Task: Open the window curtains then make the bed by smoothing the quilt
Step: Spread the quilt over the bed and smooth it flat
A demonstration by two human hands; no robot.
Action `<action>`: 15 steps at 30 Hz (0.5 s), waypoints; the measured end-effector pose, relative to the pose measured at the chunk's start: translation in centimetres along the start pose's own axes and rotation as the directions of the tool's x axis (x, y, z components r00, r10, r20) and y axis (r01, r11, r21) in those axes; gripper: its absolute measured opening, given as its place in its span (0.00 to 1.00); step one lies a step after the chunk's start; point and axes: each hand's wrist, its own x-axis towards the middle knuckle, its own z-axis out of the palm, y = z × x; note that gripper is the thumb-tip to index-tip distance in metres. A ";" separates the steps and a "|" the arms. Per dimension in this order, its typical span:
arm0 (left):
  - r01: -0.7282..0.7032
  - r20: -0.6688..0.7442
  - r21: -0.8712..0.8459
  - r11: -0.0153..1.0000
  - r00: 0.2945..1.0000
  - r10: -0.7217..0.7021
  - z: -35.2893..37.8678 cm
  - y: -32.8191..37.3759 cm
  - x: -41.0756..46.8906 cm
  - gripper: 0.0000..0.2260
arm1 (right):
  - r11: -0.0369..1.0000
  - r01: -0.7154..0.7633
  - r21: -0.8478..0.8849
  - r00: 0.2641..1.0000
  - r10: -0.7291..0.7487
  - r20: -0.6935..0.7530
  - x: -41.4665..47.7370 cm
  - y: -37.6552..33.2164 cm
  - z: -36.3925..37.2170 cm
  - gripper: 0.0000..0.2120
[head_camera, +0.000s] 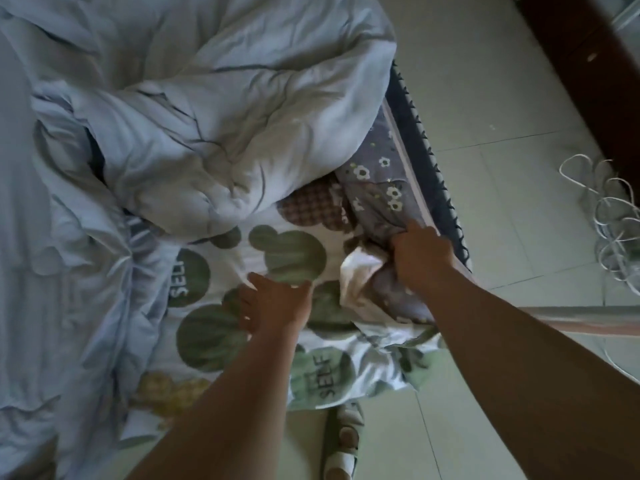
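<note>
A pale blue quilt (207, 116) lies bunched in a heap over the upper and left part of the bed. Below it a white sheet with green circles and the word SELF (287, 251) is spread out, rumpled at the bed's corner. My left hand (277, 303) lies flat on this sheet, fingers spread. My right hand (420, 254) grips a bunch of fabric at the bed's corner, where the white sheet meets a purple flowered sheet (381, 181). No curtains are in view.
The bed's dark blue edge trim (429, 157) runs along the right side. Pale floor tiles (502, 98) lie beyond it. White coiled wire hangers (609, 216) sit on the floor at right. A dark wooden furniture piece (595, 64) stands top right. A slippered foot (343, 441) shows at the bottom.
</note>
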 end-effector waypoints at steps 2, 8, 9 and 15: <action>-0.085 0.092 0.026 0.996 0.992 0.082 2.2 0.8 -2.0 0.44 | 1.000 -0.026 -0.016 1.000 0.026 0.000 -0.6 2.9 0.9 0.16; -0.276 0.176 0.135 0.952 0.952 0.251 5.3 2.2 -4.1 0.29 | 0.965 -0.197 0.170 0.980 0.189 0.065 -0.2 5.0 1.1 0.24; -0.271 0.171 0.140 0.952 0.954 0.246 5.3 2.2 -3.9 0.26 | 0.919 -0.267 0.292 0.964 0.256 0.075 0.2 4.6 0.7 0.26; -0.306 0.170 0.228 0.924 0.947 0.271 5.0 2.6 -3.2 0.19 | 0.966 0.250 0.072 0.901 -0.204 -0.383 0.0 0.5 0.7 0.38</action>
